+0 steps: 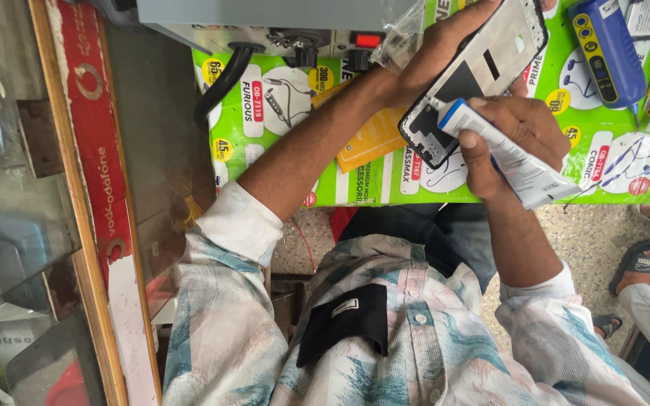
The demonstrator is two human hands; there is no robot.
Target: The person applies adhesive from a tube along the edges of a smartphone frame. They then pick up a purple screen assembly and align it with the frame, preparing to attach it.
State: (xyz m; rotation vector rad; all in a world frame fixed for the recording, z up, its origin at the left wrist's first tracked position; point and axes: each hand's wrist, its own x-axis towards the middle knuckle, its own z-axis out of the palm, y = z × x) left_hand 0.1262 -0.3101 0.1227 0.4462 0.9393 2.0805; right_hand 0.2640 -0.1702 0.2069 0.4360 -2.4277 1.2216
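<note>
Head view: left hand (445,37) grips a phone frame (483,71) lying diagonally over the green counter (618,162), while right hand (517,131) clasps a white glue tube (513,154), nozzle touching the frame's lower end.

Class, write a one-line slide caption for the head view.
Left hand holds a phone frame while right hand presses a glue tube to it.
</note>
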